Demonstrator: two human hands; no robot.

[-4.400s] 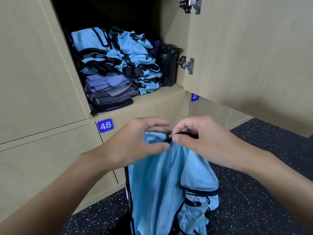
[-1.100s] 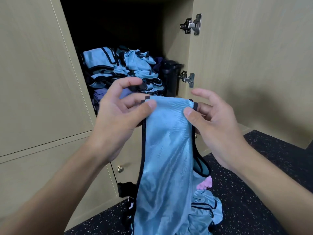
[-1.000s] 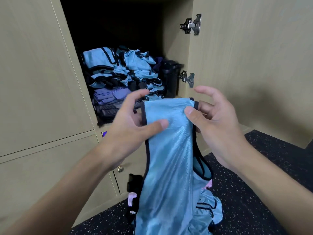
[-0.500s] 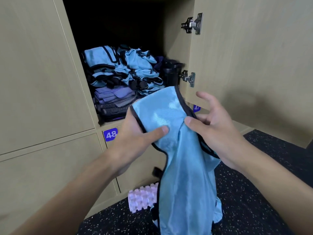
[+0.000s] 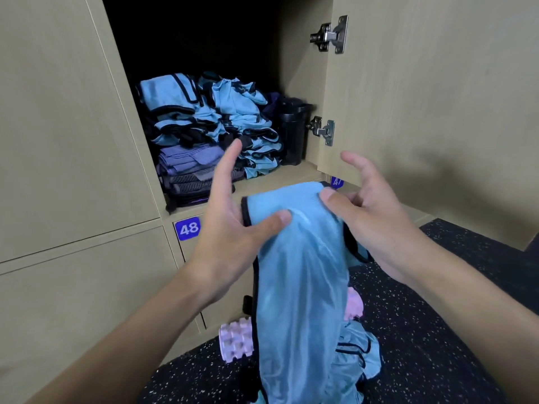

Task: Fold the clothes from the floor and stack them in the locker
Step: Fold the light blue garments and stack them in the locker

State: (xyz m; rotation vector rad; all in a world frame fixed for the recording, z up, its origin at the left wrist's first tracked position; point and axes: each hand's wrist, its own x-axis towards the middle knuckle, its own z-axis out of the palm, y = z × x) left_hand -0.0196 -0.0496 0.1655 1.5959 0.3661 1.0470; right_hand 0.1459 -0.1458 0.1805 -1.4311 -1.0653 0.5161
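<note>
Fingers (image 5: 277, 220) of left hand (image 5: 230, 237) and right hand (image 5: 373, 223) pinching top edge of blue bib (image 5: 300, 272), open locker (image 5: 294, 68) behind

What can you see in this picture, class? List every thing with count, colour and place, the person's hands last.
light blue mesh bib with black trim: one, held up before the locker
beige wooden locker: one, door open
folded light blue bibs: two stacks, inside the locker
folded purple and grey clothes: one pile, under the left stack
black plastic bottle: one, locker's right corner
silver metal hinges: two, on the door
blue number labels: two, 48 and 47, below the shelf
pink ridged foam roller: one, on the floor
loose light blue bibs: heap, floor
left hand: pinches the bib's top
right hand: pinches the bib's top
</note>
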